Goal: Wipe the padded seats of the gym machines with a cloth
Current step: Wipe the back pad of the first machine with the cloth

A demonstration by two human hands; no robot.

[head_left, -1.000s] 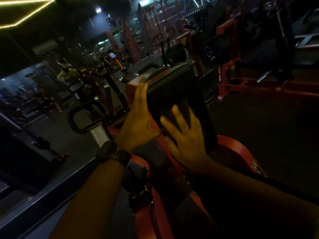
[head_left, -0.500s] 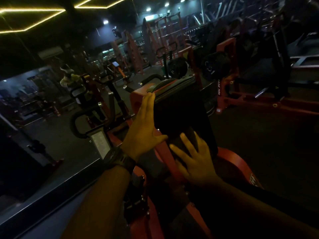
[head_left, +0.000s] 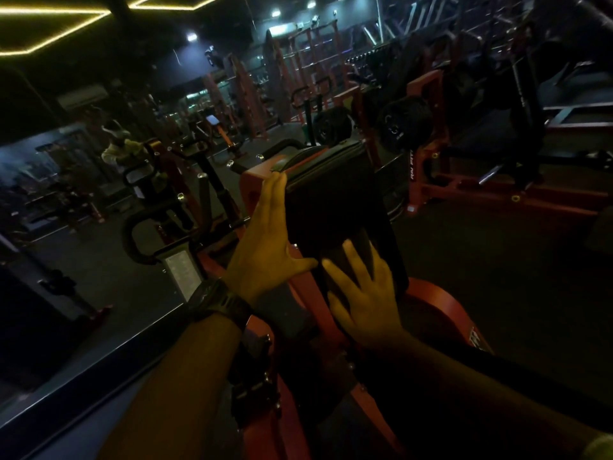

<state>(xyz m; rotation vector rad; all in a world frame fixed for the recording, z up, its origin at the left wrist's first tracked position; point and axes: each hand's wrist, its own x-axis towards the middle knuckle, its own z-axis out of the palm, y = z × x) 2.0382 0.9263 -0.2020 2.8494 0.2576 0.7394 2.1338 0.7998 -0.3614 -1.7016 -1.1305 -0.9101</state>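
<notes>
Dim gym, padded seat stretching away, left hand, right hand flat against it, fingers straight

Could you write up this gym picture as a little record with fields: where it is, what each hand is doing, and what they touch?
Place: dim gym with red-framed machines
Seat: black padded seat on a red frame
Left hand: flat against the seat's left side, fingers straight
Wrist: dark watch
Right hand: fingers spread, laid on the seat's lower part
Cloth: too dark to tell
</notes>
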